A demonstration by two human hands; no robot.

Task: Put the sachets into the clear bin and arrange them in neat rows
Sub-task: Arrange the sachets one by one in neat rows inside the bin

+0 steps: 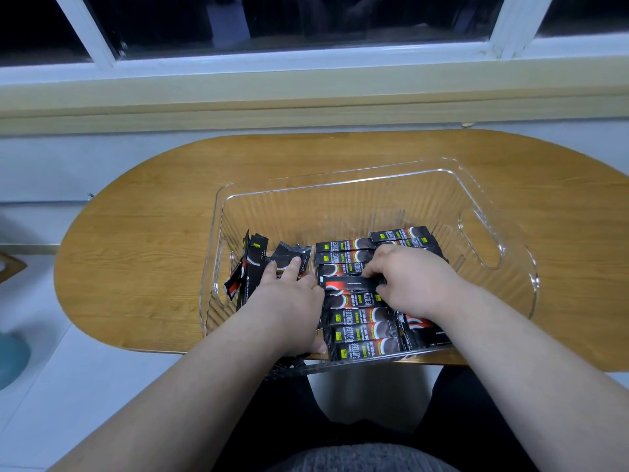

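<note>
A clear ribbed plastic bin [493, 206] stands on the wooden table. Several black coffee sachets lie inside it. A tidy row of flat sachets [357, 330] runs down the middle, and a few more [401, 235] lie at the back right. On the left, a loose bunch of sachets [250, 264] leans against the bin's wall. My left hand [289, 294] rests flat on that loose bunch, fingers straight. With curled fingers my right hand [408, 277] pinches one sachet [347, 284] lying across the middle row.
The oval wooden table [143, 240] sits under a window sill [306, 93]. The bin has cut-out handles at both ends, the right one [483, 240] plainly visible. The bin's right half holds nothing. My lap is below the table's near edge.
</note>
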